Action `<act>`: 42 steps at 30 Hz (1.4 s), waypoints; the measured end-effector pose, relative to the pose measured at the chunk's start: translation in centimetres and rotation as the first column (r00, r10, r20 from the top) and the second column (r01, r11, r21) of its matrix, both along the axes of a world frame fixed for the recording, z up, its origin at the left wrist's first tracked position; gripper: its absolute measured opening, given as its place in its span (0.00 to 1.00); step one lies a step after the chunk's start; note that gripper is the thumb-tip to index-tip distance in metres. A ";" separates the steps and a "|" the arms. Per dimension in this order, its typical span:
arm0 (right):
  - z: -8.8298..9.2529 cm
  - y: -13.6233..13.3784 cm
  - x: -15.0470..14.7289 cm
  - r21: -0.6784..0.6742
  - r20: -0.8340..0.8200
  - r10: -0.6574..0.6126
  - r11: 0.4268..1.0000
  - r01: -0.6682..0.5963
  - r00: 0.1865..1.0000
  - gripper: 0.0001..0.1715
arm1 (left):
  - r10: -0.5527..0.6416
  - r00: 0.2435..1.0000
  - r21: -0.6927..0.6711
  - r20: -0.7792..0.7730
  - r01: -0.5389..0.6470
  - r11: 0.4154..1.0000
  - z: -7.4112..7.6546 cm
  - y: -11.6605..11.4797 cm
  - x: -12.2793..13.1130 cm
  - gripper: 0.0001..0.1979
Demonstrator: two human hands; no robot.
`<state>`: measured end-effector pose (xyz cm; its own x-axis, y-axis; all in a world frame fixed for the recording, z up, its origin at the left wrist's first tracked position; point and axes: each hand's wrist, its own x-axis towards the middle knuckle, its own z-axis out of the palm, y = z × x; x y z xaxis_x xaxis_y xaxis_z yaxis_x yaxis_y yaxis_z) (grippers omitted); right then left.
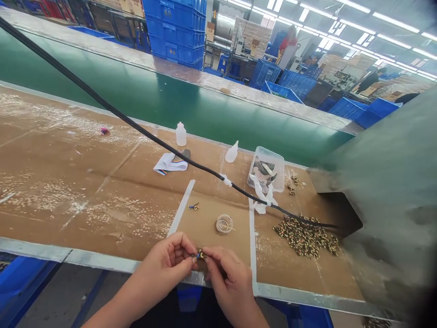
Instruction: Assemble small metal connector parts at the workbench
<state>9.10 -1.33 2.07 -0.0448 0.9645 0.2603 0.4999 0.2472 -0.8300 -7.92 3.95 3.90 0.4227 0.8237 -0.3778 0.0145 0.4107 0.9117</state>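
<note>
Near the front edge of the table, my left hand (170, 262) and my right hand (227, 271) meet fingertip to fingertip. Between them they pinch a small blue, yellow and black piece (200, 255); the fingers cover much of it, and its kind cannot be made out. A similar small blue and yellow piece (193, 207) lies just beyond, between two white tape strips. Right of it stands a small round clear dish (224, 224) with a thin stick resting in it. Farther right is a heap of small black and gold pieces (303, 237).
Two white squeeze bottles (181, 135) and a striped white strip (170, 163) are farther back. A clear plastic box (278, 173) holds scraps. A black cable (143, 130) crosses the view above the table. Behind runs a green conveyor belt (211, 107); blue crates (174, 32) are stacked beyond.
</note>
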 end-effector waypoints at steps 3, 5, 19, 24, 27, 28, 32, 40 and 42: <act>0.3 0.2 0.2 -0.036 0.009 -0.009 0.999 0.009 1.000 0.11 | 0.003 0.999 0.065 -0.039 0.000 0.998 -0.6 -0.2 0.2 0.05; 0.3 0.3 0.2 -0.055 0.017 -0.023 0.998 0.024 1.000 0.10 | 0.016 0.998 0.098 -0.065 -0.009 0.995 -0.7 -0.4 0.3 0.05; 0.5 0.7 0.3 -0.162 0.016 -0.010 0.987 0.012 1.000 0.10 | 0.004 0.983 0.169 -0.183 0.028 0.985 -0.9 -0.7 0.4 0.04; 0.4 0.8 0.3 -0.197 0.017 -0.009 0.980 0.012 1.000 0.11 | 0.029 0.982 0.175 -0.188 0.005 0.985 -0.9 -1.0 0.5 0.04; 0.4 0.8 0.2 -0.216 0.016 0.002 0.976 0.001 1.000 0.11 | 0.036 0.984 0.167 -0.172 -0.007 0.986 -0.8 -1.0 0.5 0.04; 0.4 0.8 0.2 -0.223 0.015 0.004 0.975 -0.001 1.000 0.11 | 0.036 0.985 0.163 -0.166 -0.008 0.987 -0.8 -1.0 0.5 0.04; 0.4 0.9 0.3 -0.253 -0.004 0.014 0.967 -0.015 1.000 0.10 | 0.032 0.991 0.149 -0.131 -0.012 0.989 -0.7 -1.0 0.5 0.04; 0.8 1.1 0.6 -0.369 -0.080 0.009 0.929 -0.038 0.997 0.10 | 0.019 1.000 0.085 -0.024 -0.017 0.996 -0.7 -1.0 0.2 0.06; 0.9 1.2 0.6 -0.430 -0.154 -0.017 0.902 -0.051 0.988 0.10 | 0.015 1.000 0.069 -0.024 -0.013 0.997 -0.6 -0.8 0.2 0.06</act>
